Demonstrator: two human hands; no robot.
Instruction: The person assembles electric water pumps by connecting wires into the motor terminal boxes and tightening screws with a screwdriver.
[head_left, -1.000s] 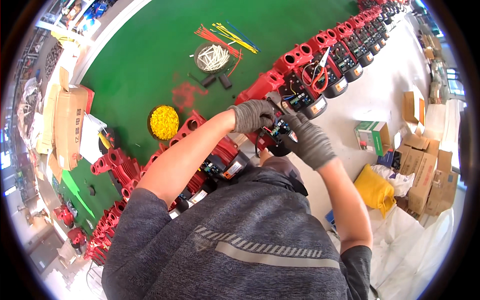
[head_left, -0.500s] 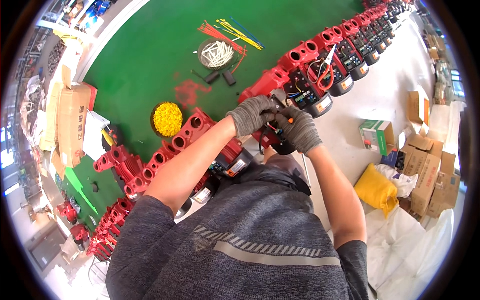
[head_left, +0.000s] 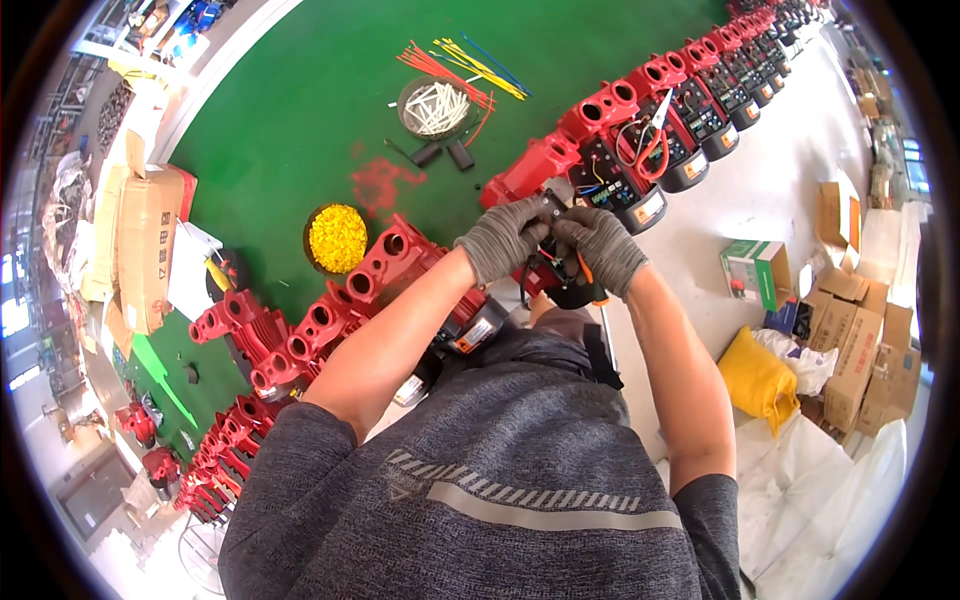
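Wires [head_left: 545, 259] show in the open pump [head_left: 575, 296] at 1 o'clock from the person's trunk, so the step looks like close work on its wiring. The left hand [head_left: 503, 240] curls in at the pump's 10 o'clock; the right hand [head_left: 606, 252], at 3 o'clock, has bent fingers, with an orange-handled tool [head_left: 585, 268] tucked in it, slanting toward 5 o'clock. Their fingertips nearly meet; what they pinch, if anything, I cannot tell. The next move probably calls for a steady left hold and fine right-hand fingertip control
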